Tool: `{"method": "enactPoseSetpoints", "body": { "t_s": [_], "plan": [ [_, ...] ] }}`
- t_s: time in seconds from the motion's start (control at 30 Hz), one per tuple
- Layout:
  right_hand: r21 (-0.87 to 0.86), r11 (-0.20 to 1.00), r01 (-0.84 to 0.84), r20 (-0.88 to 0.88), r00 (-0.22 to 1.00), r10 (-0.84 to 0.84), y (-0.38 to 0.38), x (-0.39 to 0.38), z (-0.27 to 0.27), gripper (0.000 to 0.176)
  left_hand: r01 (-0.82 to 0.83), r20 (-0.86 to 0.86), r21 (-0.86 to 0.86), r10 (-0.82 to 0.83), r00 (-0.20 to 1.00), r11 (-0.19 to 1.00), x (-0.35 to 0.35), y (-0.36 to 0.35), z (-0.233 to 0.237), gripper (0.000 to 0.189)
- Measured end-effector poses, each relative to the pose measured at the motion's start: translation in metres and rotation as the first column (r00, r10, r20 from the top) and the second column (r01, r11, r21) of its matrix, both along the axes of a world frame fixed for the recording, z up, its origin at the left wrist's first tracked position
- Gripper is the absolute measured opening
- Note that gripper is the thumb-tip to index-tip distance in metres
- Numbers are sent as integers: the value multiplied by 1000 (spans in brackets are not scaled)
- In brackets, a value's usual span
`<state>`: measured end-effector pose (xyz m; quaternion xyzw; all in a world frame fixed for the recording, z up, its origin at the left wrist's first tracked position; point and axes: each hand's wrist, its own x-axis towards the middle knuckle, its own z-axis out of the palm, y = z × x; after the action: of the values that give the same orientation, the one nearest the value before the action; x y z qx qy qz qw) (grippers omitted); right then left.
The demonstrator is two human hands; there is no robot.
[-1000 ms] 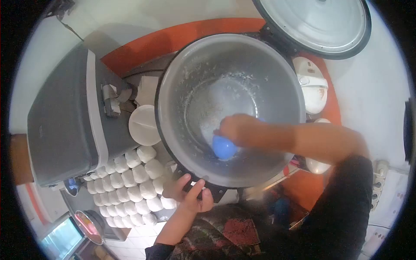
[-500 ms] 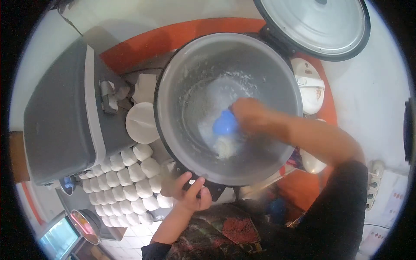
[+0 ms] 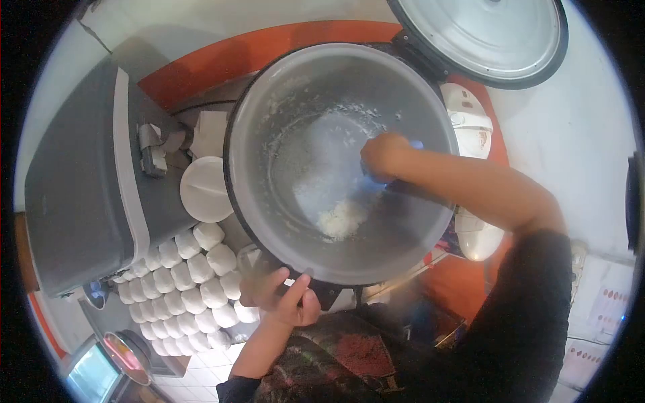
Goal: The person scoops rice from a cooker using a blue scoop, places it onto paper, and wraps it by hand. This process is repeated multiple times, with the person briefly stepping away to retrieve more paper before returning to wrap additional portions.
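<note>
Inside the large rice cooker (image 3: 342,265), my right hand (image 3: 386,156) is closed around a blue rice scoop (image 3: 373,183). The scoop's handle end sticks out behind the hand, and its blade is blurred and partly hidden. A small clump of white rice (image 3: 341,220) lies low in the pot, just below the scoop in view. More grains cling to the inner wall. My left hand (image 3: 285,299) is at the cooker's near rim, fingers over the black side handle (image 3: 326,294). A blurred, see-through shape overlaps the fingers on their left side.
The cooker's round metal lid (image 3: 487,40) stands raised at the back right. Rows of white rounded pieces (image 3: 181,275) lie left of the cooker, beside a white round lid (image 3: 207,190) and a large grey box (image 3: 74,181). White appliances (image 3: 468,121) stand on the right.
My right hand has drawn the scoop up and right, away from the rice clump, and the scoop has turned. My left hand stays at the handle. The whole view has shifted slightly.
</note>
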<state>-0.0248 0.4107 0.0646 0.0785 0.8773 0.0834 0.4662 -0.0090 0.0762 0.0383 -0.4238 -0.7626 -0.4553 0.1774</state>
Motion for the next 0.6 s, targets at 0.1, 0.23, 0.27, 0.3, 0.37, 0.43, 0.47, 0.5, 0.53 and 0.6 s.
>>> {"method": "enactPoseSetpoints", "body": {
  "t_s": [0.1,0.23,0.27,0.3,0.37,0.43,0.47,0.5,0.53,0.6],
  "plan": [
    [-71,997,21,92,996,-14,-6,3,-9,25,15,22,30,-16,1000,999,0,2,1,32],
    [-109,994,21,221,975,4,-11,-2,-7,24,13,11,9,-13,1000,1000,0,-1,1,32],
    [-115,993,30,219,976,-4,-8,-2,-7,23,8,23,40,-9,1000,999,1,1,-2,32],
    [-85,986,144,222,967,-122,-5,-4,-6,22,14,29,48,-15,999,999,1,2,-3,33],
    [-29,933,360,217,913,-346,-1,-14,2,19,32,37,43,-34,999,999,-1,1,-3,34],
    [-22,963,268,252,934,-254,-6,-19,17,18,42,38,15,-43,998,999,-1,0,1,35],
    [-22,974,225,268,940,-212,-9,-20,22,18,44,34,3,-44,998,999,-1,-1,3,35],
    [-144,968,205,124,974,-188,-11,-12,19,18,48,28,-7,-48,998,999,-2,-1,5,36],
    [-259,951,166,-25,984,-178,-12,4,10,18,42,30,2,-42,999,999,-2,0,4,36],
    [-364,930,53,-256,954,-154,-17,37,-13,18,32,37,23,-33,999,999,0,0,1,35]
  ]
}}
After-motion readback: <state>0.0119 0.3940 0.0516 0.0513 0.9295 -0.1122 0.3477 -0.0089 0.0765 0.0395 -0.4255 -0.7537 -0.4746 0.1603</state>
